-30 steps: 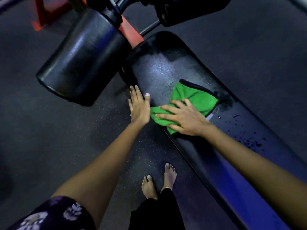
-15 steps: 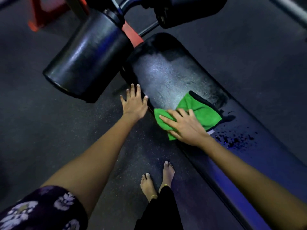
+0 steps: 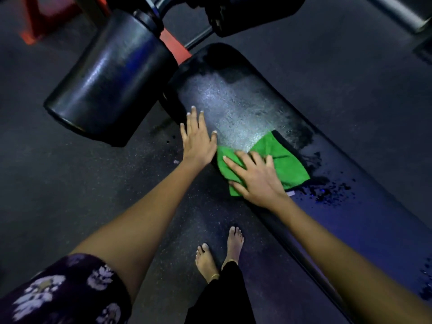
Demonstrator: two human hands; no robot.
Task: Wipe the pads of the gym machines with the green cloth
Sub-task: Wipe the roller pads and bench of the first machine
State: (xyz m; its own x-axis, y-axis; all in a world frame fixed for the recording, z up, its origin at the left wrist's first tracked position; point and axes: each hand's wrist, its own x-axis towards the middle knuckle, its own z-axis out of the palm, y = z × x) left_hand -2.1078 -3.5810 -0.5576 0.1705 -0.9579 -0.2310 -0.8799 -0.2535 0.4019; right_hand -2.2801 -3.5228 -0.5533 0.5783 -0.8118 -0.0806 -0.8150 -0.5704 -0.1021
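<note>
A long black bench pad (image 3: 243, 106) runs from the upper middle down to the lower right, its upper part dull with a wet film and its lower part spotted with dark droplets (image 3: 332, 192). The green cloth (image 3: 282, 160) lies flat on the pad. My right hand (image 3: 254, 176) presses on the cloth's near half with straight, spread fingers. My left hand (image 3: 197, 139) rests flat on the pad's left edge, just left of the cloth, fingers straight.
A thick black roller pad (image 3: 109, 80) hangs at the upper left, close to the bench's end, with a second one (image 3: 254, 12) at the top. Red frame parts (image 3: 175, 45) show behind them. My bare feet (image 3: 219, 251) stand on dark rubber floor beside the bench.
My right hand has slid the cloth a little down the pad toward the droplets. My left hand lifted off the edge, then came back down flat on it.
</note>
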